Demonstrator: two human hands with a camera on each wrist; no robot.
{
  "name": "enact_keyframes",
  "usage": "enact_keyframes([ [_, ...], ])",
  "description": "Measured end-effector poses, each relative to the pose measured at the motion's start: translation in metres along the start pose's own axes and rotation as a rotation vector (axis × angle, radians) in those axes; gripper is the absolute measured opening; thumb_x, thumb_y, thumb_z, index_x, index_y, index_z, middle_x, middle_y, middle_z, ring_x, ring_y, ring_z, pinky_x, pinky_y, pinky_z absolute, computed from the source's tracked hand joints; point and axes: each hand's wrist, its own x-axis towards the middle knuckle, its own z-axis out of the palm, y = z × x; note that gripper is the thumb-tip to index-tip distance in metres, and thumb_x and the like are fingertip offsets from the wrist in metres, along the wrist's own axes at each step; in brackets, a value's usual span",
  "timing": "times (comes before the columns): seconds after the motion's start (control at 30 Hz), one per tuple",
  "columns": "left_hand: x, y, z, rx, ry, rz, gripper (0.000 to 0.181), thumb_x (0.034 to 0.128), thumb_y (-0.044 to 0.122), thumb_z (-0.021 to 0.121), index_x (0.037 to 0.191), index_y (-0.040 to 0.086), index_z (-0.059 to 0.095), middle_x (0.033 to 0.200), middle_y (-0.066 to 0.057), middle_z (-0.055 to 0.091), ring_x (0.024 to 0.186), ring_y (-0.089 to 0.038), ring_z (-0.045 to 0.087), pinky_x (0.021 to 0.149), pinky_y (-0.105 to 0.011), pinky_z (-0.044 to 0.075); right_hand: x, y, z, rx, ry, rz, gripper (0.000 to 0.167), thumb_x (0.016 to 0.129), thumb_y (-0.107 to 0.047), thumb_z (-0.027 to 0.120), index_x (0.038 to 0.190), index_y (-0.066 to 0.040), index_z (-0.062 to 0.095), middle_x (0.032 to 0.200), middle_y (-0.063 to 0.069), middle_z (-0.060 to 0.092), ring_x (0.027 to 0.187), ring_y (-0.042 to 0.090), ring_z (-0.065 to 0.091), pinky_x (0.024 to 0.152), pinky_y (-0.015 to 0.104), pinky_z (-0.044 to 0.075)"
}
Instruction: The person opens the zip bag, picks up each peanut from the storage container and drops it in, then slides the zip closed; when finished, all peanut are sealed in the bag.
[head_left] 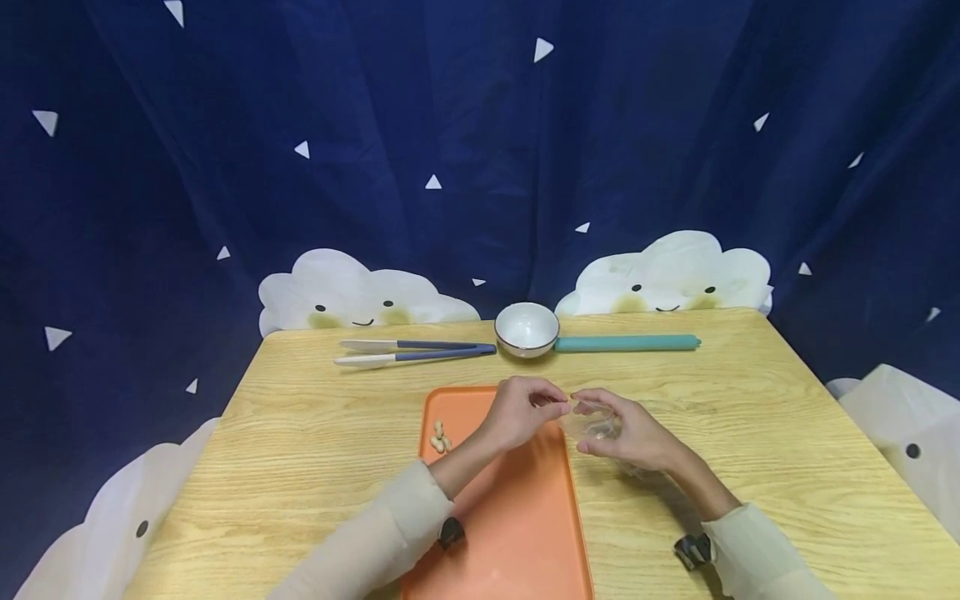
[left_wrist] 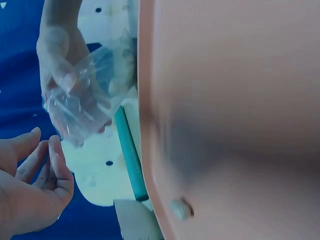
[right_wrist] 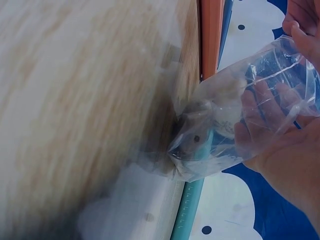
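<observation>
Basically, both hands are on a clear plastic bag (head_left: 583, 423), held up off the wooden table (head_left: 337, 433) just right of the orange tray (head_left: 510, 533). Right hand (head_left: 628, 435): thumb and fingers bent round the bag, fingers spread apart and seen through the film in the right wrist view. Can't tell whether those fingers sit inside or outside it. Left hand (head_left: 521, 412): above the tray's right edge, fingers curled, thumb and index tips close together at the bag's edge. Can't tell if they actually pinch the film. Something pale shows through the bag; can't tell if it's inside or behind.

Left forearm crosses over the tray. Small cluster of shelled-looking, tan peanuts (head_left: 438, 442) on the tray, near its left edge toward the far end.

Behind the tray, roughly in a row: tongs (head_left: 442, 354) with blue arms and pale tips, tips pointing left; white bowl (head_left: 527, 327) with dark rim, upright; teal rod (head_left: 626, 343) lying sideways right of the bowl. Tongs and rod ends both sit right by the bowl. Dark blue curtain (head_left: 450, 100) with white triangles hangs behind the table.
</observation>
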Motion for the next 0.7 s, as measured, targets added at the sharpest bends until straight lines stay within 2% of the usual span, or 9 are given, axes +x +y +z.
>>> enact_keyframes([
  [0.1, 0.001, -0.002, -0.009, 0.02, 0.002, 0.0, 0.009, 0.0836, 0.01, 0.071, 0.089, 0.003, 0.074, 0.082, -0.007, 0.073, 0.073, -0.013, 0.064, 0.064, -0.018, 0.05, 0.0, 0.0, 0.0, 0.005, -0.005, -0.002, 0.063, 0.081, -0.022, 0.075, 0.136, -0.011, 0.046, 0.125, 0.018, 0.059, 0.114, 0.037, 0.057, 0.082, 0.029, 0.052],
  [0.3, -0.004, -0.011, -0.026, 0.058, 0.003, -0.07, 0.009, 0.0838, 0.013, 0.072, 0.09, 0.006, 0.073, 0.084, -0.006, 0.072, 0.078, -0.014, 0.065, 0.064, -0.019, 0.05, 0.0, 0.001, 0.0, -0.002, -0.001, -0.003, 0.063, 0.08, -0.024, 0.076, 0.135, -0.014, 0.047, 0.125, 0.016, 0.06, 0.116, 0.036, 0.055, 0.084, 0.033, 0.051],
  [0.47, -0.01, -0.027, -0.035, 0.079, 0.01, -0.128, 0.012, 0.0839, 0.012, 0.071, 0.091, 0.002, 0.071, 0.082, -0.008, 0.071, 0.078, -0.016, 0.065, 0.064, -0.021, 0.049, -0.001, 0.001, 0.0, 0.002, 0.001, -0.007, 0.063, 0.08, -0.022, 0.076, 0.135, -0.013, 0.047, 0.125, 0.017, 0.06, 0.117, 0.037, 0.055, 0.085, 0.035, 0.05],
  [0.7, -0.017, -0.05, -0.041, 0.075, -0.03, -0.161, 0.013, 0.0827, 0.002, 0.069, 0.092, -0.006, 0.068, 0.083, -0.013, 0.07, 0.075, -0.017, 0.064, 0.065, -0.021, 0.049, -0.001, 0.001, -0.002, -0.018, 0.0, -0.012, 0.065, 0.08, -0.027, 0.076, 0.136, -0.01, 0.046, 0.125, 0.014, 0.06, 0.118, 0.036, 0.054, 0.084, 0.031, 0.05],
])
